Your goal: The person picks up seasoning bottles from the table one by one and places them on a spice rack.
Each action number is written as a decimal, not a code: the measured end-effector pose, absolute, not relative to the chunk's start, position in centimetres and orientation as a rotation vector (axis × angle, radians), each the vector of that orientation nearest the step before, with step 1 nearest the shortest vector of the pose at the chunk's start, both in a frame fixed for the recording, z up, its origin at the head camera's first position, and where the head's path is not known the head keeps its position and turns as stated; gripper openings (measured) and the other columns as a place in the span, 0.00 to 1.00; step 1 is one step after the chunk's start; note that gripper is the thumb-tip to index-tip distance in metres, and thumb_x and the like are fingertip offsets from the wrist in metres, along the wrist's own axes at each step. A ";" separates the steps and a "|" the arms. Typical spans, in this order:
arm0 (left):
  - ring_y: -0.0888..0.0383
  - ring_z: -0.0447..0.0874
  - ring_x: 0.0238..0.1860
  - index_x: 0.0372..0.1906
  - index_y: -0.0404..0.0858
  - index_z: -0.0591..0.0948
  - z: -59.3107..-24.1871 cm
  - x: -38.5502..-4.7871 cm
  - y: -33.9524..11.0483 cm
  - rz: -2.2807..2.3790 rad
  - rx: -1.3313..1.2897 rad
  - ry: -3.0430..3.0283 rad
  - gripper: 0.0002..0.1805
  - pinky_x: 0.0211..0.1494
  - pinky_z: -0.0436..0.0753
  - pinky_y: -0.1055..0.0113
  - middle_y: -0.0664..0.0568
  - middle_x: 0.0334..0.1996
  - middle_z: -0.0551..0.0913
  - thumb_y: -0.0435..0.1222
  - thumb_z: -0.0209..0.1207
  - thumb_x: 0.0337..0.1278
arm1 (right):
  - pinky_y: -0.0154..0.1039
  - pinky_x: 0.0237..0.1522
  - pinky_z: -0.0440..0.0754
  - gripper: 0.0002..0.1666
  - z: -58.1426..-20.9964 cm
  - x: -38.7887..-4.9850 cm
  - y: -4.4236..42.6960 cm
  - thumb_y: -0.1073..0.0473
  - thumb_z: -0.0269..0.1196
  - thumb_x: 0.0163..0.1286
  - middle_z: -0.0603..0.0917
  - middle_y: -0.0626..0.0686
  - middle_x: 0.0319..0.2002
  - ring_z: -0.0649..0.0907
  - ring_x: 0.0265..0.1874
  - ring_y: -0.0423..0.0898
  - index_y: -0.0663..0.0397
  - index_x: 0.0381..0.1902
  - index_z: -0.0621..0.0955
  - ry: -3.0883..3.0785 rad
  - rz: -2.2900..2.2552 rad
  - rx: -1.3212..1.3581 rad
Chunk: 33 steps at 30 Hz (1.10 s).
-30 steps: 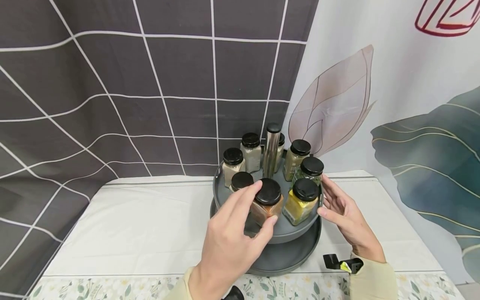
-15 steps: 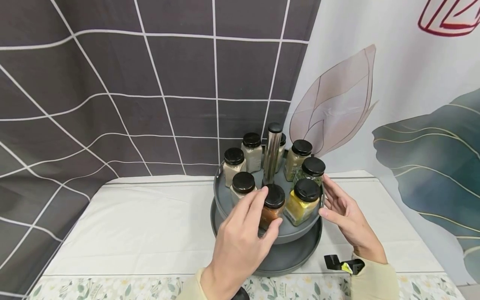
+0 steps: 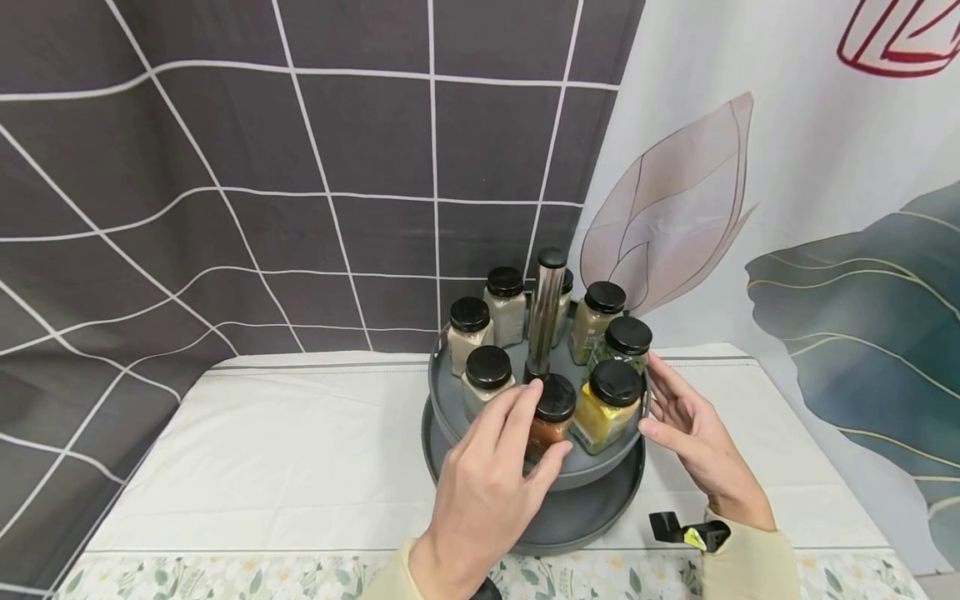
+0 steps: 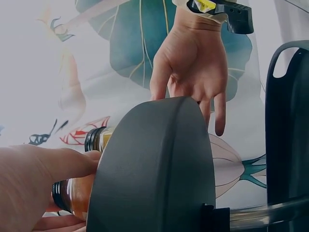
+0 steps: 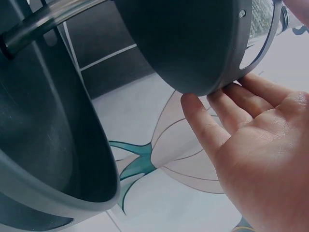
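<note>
A grey two-tier round rack carries several spice jars with black lids on its upper tray. Toward the tray's front, my left hand holds an orange-red spice jar between thumb and fingers. The jar is partly covered by the thumb in the left wrist view. My right hand is at the tray's right rim, beside a yellow spice jar and a green herb jar. In the right wrist view, the extended fingers of that hand touch the tray's edge.
A shiny post rises through the upper tray's middle. The wider lower tray sits underneath on a white cloth with a floral front border. A dark grid-patterned curtain and a white leaf-print curtain stand behind.
My left hand has moved slightly right and toward me with the orange-red spice jar, widening the gap to the pale jar on its left. The right hand stays at the rim.
</note>
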<state>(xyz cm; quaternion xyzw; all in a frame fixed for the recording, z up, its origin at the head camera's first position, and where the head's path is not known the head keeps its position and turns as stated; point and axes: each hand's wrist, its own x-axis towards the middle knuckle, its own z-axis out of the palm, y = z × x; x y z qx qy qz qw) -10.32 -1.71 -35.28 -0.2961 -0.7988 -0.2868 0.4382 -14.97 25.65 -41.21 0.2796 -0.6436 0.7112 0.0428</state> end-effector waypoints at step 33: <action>0.49 0.86 0.40 0.53 0.24 0.80 -35.1 -11.4 -4.7 -1.026 -0.720 -1.725 0.27 0.49 0.86 0.70 0.39 0.45 0.83 0.36 0.73 0.51 | 0.24 0.70 0.61 0.43 -41.4 -15.1 26.0 0.80 0.50 0.70 0.56 0.51 0.79 0.59 0.75 0.34 0.65 0.79 0.50 -2.038 2.118 0.809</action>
